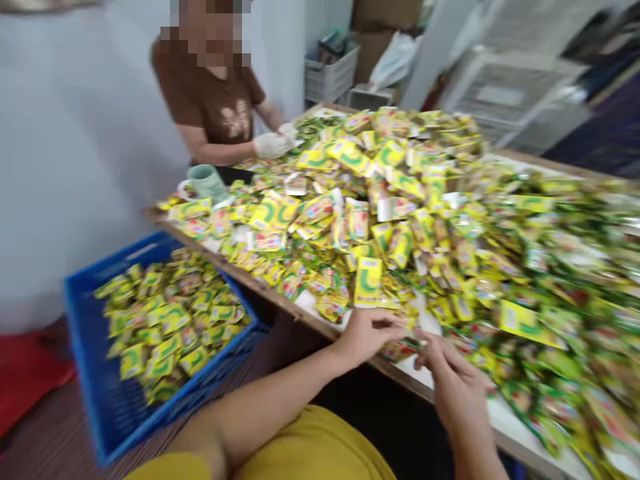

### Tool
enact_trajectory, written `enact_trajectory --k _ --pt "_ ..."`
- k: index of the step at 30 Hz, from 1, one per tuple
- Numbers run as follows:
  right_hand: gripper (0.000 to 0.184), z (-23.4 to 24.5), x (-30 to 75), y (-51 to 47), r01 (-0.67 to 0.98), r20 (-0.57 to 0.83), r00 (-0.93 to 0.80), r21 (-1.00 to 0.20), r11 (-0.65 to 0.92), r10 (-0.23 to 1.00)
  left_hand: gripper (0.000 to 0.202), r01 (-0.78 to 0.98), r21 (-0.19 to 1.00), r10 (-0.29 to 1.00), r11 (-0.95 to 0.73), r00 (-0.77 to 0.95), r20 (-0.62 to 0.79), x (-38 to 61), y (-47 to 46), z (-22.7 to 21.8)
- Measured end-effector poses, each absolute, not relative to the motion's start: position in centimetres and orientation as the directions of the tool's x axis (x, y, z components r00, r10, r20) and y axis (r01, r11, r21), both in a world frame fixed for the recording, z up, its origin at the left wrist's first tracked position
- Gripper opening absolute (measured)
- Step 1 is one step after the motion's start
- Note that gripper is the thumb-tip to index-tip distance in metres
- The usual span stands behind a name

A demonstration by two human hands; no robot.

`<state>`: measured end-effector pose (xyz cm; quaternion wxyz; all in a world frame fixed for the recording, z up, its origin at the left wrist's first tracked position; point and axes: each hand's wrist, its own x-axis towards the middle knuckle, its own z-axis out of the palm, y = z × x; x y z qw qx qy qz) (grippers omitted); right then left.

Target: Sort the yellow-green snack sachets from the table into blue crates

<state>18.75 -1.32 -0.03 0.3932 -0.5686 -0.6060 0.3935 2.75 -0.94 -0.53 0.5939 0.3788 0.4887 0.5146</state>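
Observation:
A large heap of small yellow-and-green packets point(400, 200) covers the table point(505, 427). My left hand point(370, 333) and my right hand point(450, 377) meet at the table's near edge, fingers pinched together on a small packet point(403, 347) between them. The picture is smeared by motion, so the exact grip is hard to read. One yellow packet point(369, 282) stands upright just behind my left hand.
A blue crate point(100, 373) partly filled with the same packets sits on the floor at the left. Across the table a person in a brown shirt point(215, 93) works with white-gloved hands point(273, 143); a green mug point(205, 181) stands nearby. Bins and boxes stand behind.

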Motion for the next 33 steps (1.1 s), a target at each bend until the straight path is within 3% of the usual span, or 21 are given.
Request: enact_trajectory --k 2,8,12,15,18,21,25,27,29,31,33 --pt "0.022 0.1 18.6 -1.2 0.286 0.002 -0.035 -0.958 0.012 0.999 0.016 -0.088 0.995 0.998 0.047 -0.039 -0.050 2.5 -1.1 -0.3" --pt "0.015 -0.6 18.6 -1.1 0.178 0.063 0.025 -0.982 0.057 0.998 0.017 0.085 0.989 0.992 -0.123 0.025 0.121 2.8 -0.6 -1.1" --pt "0.012 -0.9 19.2 -1.9 0.225 0.174 -0.028 -0.958 0.175 0.984 0.010 0.161 0.878 0.891 -0.450 0.140 0.431 2.2 -0.6 -2.0" --pt "0.018 -1.0 19.5 -3.5 0.323 0.286 -0.053 -0.901 0.288 0.957 0.022 0.188 0.775 0.793 -0.603 0.244 0.558 1.4 -1.1 -2.5" --pt "0.030 -1.1 20.0 -5.0 0.385 0.374 -0.141 -0.832 0.399 0.916 0.044 0.199 0.688 0.703 -0.698 0.371 0.606 1.0 -1.9 -2.8" --pt "0.028 -1.2 21.6 -4.9 0.454 0.343 -0.204 -0.797 0.399 0.917 0.052 0.250 0.626 0.654 -0.738 0.494 0.573 1.3 -2.3 -2.8" --pt "0.022 -2.3 24.7 -1.0 0.678 0.330 0.122 -0.716 0.164 0.936 0.049 0.367 0.568 0.645 -0.737 0.633 0.428 2.3 -2.1 -2.2" --pt "0.028 -3.2 25.9 1.3 0.807 0.303 0.207 -0.590 0.013 0.930 0.049 0.402 0.609 0.707 -0.684 0.570 0.418 1.7 -2.2 -1.3" --pt "0.036 -3.9 26.6 2.7 0.866 0.234 0.258 -0.487 -0.117 0.937 0.047 0.506 0.672 0.842 -0.540 0.337 0.422 -0.9 -2.9 0.0" --pt "0.043 -4.3 27.1 3.3 0.830 0.143 0.318 -0.520 -0.202 0.937 0.043 0.650 0.696 0.921 -0.305 0.016 0.389 -6.3 -4.7 1.2" --pt "0.045 -4.4 27.3 3.3 0.734 0.041 0.324 -0.641 -0.224 0.945 0.035 0.761 0.643 0.917 -0.088 -0.191 0.351 -13.7 -7.6 1.9"
